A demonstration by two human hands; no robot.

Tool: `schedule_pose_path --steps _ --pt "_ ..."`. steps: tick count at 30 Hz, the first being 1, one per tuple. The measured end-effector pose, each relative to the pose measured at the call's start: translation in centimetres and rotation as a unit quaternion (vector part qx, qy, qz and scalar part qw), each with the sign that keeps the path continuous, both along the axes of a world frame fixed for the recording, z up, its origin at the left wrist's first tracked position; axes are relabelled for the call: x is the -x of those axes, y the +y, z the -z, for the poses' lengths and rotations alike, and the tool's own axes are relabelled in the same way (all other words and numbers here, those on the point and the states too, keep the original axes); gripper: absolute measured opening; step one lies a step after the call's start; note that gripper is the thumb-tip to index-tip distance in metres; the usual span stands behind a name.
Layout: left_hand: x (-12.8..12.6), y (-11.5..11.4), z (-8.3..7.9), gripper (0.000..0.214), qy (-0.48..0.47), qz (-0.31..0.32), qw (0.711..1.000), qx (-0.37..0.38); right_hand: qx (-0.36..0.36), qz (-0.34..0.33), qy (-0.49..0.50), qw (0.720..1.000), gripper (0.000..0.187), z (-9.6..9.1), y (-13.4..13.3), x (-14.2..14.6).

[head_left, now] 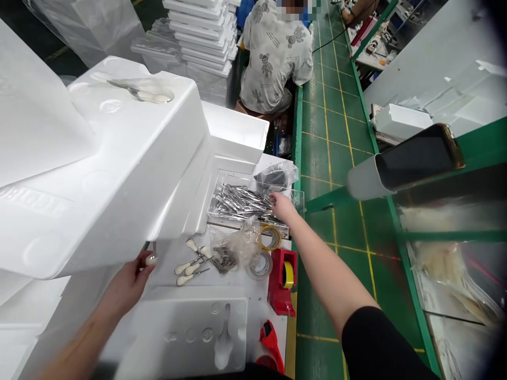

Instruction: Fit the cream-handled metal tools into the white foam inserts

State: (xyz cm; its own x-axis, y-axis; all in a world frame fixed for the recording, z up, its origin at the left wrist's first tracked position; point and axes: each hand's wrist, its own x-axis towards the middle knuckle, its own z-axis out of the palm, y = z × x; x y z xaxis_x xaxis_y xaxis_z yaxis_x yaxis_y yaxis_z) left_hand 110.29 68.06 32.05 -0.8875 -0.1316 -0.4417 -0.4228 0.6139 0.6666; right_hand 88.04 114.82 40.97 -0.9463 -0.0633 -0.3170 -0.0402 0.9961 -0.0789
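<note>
My left hand (pixel 134 279) is at the lower left, its thumb and fingers pinched on a white-handled tool (pixel 151 259) whose thin metal shaft points upward, close under the edge of a white foam box (pixel 174 174). My right hand (pixel 283 207) reaches to the right end of a clear plastic tray (pixel 222 217) full of slim metal parts (pixel 241 200). Its fingertips are closed together among them; what they grip is too small to make out. Between the hands lie several cream-handled tools (pixel 194 268) and a plastic bag with small screws (pixel 225 259).
Tape rolls (pixel 271 238), a red tape dispenser (pixel 282 285) and a foam insert (pixel 190 332) with a tool-shaped recess lie on the table. A green conveyor (pixel 328 158) runs along the right. A phone (pixel 420 158) rests in a grey holder. Ahead sits a person (pixel 273 58).
</note>
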Motion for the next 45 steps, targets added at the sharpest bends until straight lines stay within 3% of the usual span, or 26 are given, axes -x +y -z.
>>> schedule_pose_path --steps 3,6,11,16,20,23,24,25,26,27,29,30,31,33,35,39,42,45 --pt "-3.9 0.8 -2.1 0.052 0.03 -0.026 0.997 -0.067 0.003 -0.017 0.012 1.0 0.047 -1.4 -0.7 0.2" --pt "-7.2 3.0 -4.0 0.057 0.021 -0.054 0.989 -0.139 0.0 -0.067 -0.018 0.998 0.038 -2.0 -2.5 0.2" --pt "-10.6 6.0 -7.1 0.058 -0.004 -0.087 0.987 -0.135 -0.027 -0.149 -0.081 0.985 0.027 -0.5 -6.4 0.4" --pt "-13.0 5.0 -7.6 0.06 -0.042 -0.087 0.986 -0.139 -0.025 -0.141 -0.089 0.986 0.013 0.1 -7.4 0.9" --pt "-14.6 3.4 -7.3 0.062 -0.058 -0.097 0.985 -0.127 0.016 -0.087 -0.056 0.994 0.008 -2.3 -6.2 1.1" --pt "-15.0 3.7 -8.5 0.064 -0.063 -0.118 0.982 -0.135 0.061 -0.045 -0.015 0.997 0.016 -5.9 -6.2 0.0" --pt "-15.0 4.0 -9.3 0.064 -0.06 -0.132 0.979 -0.147 0.116 -0.019 0.005 0.993 0.022 -7.4 -6.5 -0.9" --pt "-14.8 4.5 -10.2 0.064 -0.056 -0.147 0.974 -0.165 0.209 0.015 0.02 0.978 0.028 -9.1 -7.1 -2.1" --pt "-14.5 4.9 -11.2 0.064 -0.054 -0.159 0.968 -0.187 0.332 0.055 0.026 0.942 0.031 -11.0 -7.8 -3.6" --pt "-14.1 5.3 -12.4 0.064 -0.056 -0.164 0.961 -0.214 0.466 0.097 0.019 0.879 0.033 -12.9 -8.8 -5.5" --pt "-12.9 5.6 -14.7 0.064 -0.07 -0.142 0.949 -0.273 0.674 0.163 -0.022 0.72 0.033 -17.0 -11.0 -9.7" --pt "-12.3 5.6 -15.9 0.063 -0.074 -0.118 0.943 -0.302 0.722 0.18 -0.045 0.667 0.032 -18.9 -12.2 -12.0" --pt "-11.6 5.4 -17.1 0.062 -0.069 -0.091 0.937 -0.33 0.746 0.193 -0.063 0.634 0.031 -20.8 -13.5 -14.3" --pt "-10.5 4.7 -19.7 0.055 -0.033 -0.044 0.921 -0.386 0.761 0.202 -0.091 0.609 0.028 -23.8 -16.1 -18.7" --pt "-10.2 3.9 -22.6 0.046 0.015 -0.017 0.897 -0.441 0.764 0.196 -0.1 0.606 0.025 -26.0 -18.7 -22.6" --pt "-13.3 2.5 -28.0 0.036 0.085 0.027 0.875 -0.475 0.78 0.205 -0.036 0.59 0.024 -27.6 -23.9 -29.6" --pt "-17.0 1.8 -29.4 0.033 0.15 0.056 0.886 -0.435 0.781 0.23 0.016 0.58 0.026 -26.8 -28.1 -34.4" --pt "-19.6 0.8 -28.3 0.031 0.201 0.06 0.894 -0.397 0.783 0.27 0.025 0.56 0.029 -24.4 -32.1 -38.4"
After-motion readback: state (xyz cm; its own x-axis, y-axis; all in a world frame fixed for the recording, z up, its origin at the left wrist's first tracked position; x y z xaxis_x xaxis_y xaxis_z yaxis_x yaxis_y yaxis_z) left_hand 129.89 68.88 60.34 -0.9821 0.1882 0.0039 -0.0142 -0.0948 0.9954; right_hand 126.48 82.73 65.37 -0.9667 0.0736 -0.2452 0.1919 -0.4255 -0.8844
